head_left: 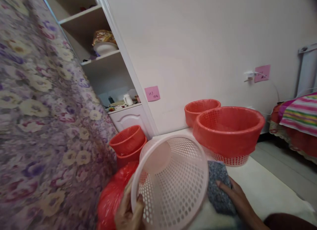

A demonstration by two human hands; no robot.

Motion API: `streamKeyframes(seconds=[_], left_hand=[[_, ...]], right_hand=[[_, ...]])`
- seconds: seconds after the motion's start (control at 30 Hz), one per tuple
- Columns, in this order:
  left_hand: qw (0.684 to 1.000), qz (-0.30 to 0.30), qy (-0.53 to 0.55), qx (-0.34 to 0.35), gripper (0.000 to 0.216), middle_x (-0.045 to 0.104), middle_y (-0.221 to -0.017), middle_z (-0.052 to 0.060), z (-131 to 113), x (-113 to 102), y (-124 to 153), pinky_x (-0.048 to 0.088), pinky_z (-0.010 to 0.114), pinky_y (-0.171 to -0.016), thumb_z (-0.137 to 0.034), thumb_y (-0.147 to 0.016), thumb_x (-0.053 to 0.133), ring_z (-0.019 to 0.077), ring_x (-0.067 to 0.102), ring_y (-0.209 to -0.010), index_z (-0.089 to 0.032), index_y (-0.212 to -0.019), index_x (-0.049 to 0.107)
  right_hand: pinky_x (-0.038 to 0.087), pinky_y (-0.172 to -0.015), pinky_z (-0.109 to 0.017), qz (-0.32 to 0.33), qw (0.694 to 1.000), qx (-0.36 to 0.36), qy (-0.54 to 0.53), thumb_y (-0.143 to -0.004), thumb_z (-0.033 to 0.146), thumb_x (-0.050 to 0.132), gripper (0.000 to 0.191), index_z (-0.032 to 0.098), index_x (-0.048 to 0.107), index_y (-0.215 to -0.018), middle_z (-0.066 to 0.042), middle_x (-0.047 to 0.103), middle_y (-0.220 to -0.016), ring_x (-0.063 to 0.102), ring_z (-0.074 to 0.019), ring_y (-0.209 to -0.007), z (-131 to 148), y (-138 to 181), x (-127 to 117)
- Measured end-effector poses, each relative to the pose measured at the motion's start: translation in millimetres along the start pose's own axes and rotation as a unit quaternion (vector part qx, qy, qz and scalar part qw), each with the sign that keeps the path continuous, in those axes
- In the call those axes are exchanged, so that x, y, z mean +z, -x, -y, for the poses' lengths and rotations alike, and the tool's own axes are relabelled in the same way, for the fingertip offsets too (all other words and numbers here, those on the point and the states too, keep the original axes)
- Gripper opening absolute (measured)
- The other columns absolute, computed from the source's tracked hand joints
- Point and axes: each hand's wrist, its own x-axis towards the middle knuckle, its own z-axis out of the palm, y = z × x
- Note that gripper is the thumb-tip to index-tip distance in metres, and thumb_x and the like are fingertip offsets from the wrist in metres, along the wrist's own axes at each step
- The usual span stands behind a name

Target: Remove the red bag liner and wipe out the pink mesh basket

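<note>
I worked at a table (262, 187) spread with a pale cover, its far end close to a plain white wall (198, 48). A flowered curtain (47, 124) hung down my left side, next to a shelf unit (100, 57) with a white jug (128, 99) standing on one of its boards. To the right were the tiled floor (274, 154) and a bed with a striped cloth (300, 112).

The white basket (170, 182) was right in front of me, tipped so that its mouth faced me. My left hand (130, 208) gripped its rim on the left, thumb over the inside. My right hand (234, 193) was closed around a grey cloth (219, 187) just beside the opposite rim; I could not tell whether the cloth pressed against it.

My left side was tight: a red plastic bag (114, 193) and stacked red baskets (130, 140) crowded the basket there. Beyond the cloth sat a large red basket (228, 140), with a smaller red basket (190, 118) behind it. The widest stretch of cover ran rightward to the table's slanting edge, leaving my right forearm room.

A pink note (152, 94) by the shelves bore small handwritten marks, too faint to read surely; the writing on a second note (262, 73), by a white plug (250, 74), was illegible.
</note>
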Motion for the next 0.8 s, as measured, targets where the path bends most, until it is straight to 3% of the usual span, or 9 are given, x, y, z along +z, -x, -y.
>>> streamKeyframes(seconds=[0.1, 0.23, 0.33, 0.43, 0.53, 0.7, 0.8], left_hand=[[0.996, 0.037, -0.047, 0.061, 0.038, 0.07, -0.121, 0.001, 14.7, 8.6, 6.0, 0.042, 0.044, -0.108, -0.034, -0.072, 0.069, 0.031, 0.058, -0.119, -0.029, -0.109, 0.072], [0.99, 0.108, -0.051, 0.077, 0.037, 0.068, -0.125, -0.002, 12.0, 13.8, 16.4, 0.039, 0.04, -0.111, -0.022, -0.078, 0.063, 0.0272, 0.057, -0.123, -0.033, -0.113, 0.071], [0.988, 0.116, -0.057, 0.078, 0.036, 0.068, -0.126, 0.0, 10.2, 11.4, 20.1, 0.041, 0.042, -0.11, -0.022, -0.08, 0.061, 0.0285, 0.057, -0.123, -0.032, -0.113, 0.071], [0.973, 0.189, -0.066, 0.115, 0.039, 0.067, -0.129, 0.0, 11.9, 7.0, 21.0, 0.042, 0.041, -0.109, -0.02, -0.083, 0.056, 0.0277, 0.058, -0.123, -0.033, -0.118, 0.069], [0.96, 0.242, -0.082, 0.111, 0.044, 0.062, -0.135, 0.0, 11.8, 3.7, 22.8, 0.039, 0.04, -0.112, -0.017, -0.085, 0.052, 0.0259, 0.054, -0.128, -0.034, -0.124, 0.065], [0.974, 0.21, -0.071, 0.057, 0.045, 0.059, -0.139, 0.001, 12.0, -0.6, 33.0, 0.032, 0.044, -0.116, -0.021, -0.082, 0.06, 0.0272, 0.048, -0.133, -0.034, -0.125, 0.063], [0.975, 0.207, -0.066, 0.04, 0.043, 0.058, -0.139, 0.002, 13.6, -1.7, 38.4, 0.032, 0.044, -0.116, -0.022, -0.085, 0.057, 0.027, 0.047, -0.134, -0.032, -0.126, 0.063]], right_hand=[[0.053, -0.088, -0.044, -0.061, 0.995, -0.043, 0.072, -0.077, 0.056, 0.062, 0.056, 0.017, 0.057, -0.116, -0.012, 0.071, -0.111, 0.066, -0.0337, -0.102, -1.5, 3.6, -8.2], [0.051, -0.092, -0.045, -0.093, 0.948, -0.211, 0.218, -0.077, 0.046, 0.063, 0.044, 0.02, 0.059, -0.113, -0.012, 0.067, -0.112, 0.061, -0.0347, -0.109, -8.6, 14.9, -11.8], [0.054, -0.084, -0.041, -0.012, 0.901, -0.339, 0.271, -0.077, 0.03, 0.062, 0.034, 0.024, 0.059, -0.11, -0.01, 0.064, -0.105, 0.062, -0.0318, -0.101, -9.7, 24.5, -10.5], [0.054, -0.077, -0.035, 0.086, 0.861, -0.413, 0.285, -0.079, 0.016, 0.061, 0.039, 0.028, 0.054, -0.115, -0.008, 0.06, -0.102, 0.062, -0.0258, -0.093, -3.2, 31.5, -5.2], [0.053, -0.079, -0.032, 0.12, 0.841, -0.434, 0.299, -0.079, 0.009, 0.058, 0.051, 0.03, 0.049, -0.125, -0.007, 0.058, -0.105, 0.061, -0.0232, -0.096, -0.8, 34.0, 5.0], [0.051, -0.089, -0.036, 0.141, 0.834, -0.395, 0.358, -0.066, -0.001, 0.053, 0.074, 0.028, 0.047, -0.134, -0.008, 0.059, -0.115, 0.057, -0.0242, -0.107, -8.5, 27.2, 35.0], [0.047, -0.099, -0.044, 0.152, 0.84, -0.349, 0.387, -0.063, 0.001, 0.05, 0.076, 0.026, 0.052, -0.134, -0.009, 0.06, -0.123, 0.054, -0.0273, -0.116, -5.4, 10.5, 60.9]])
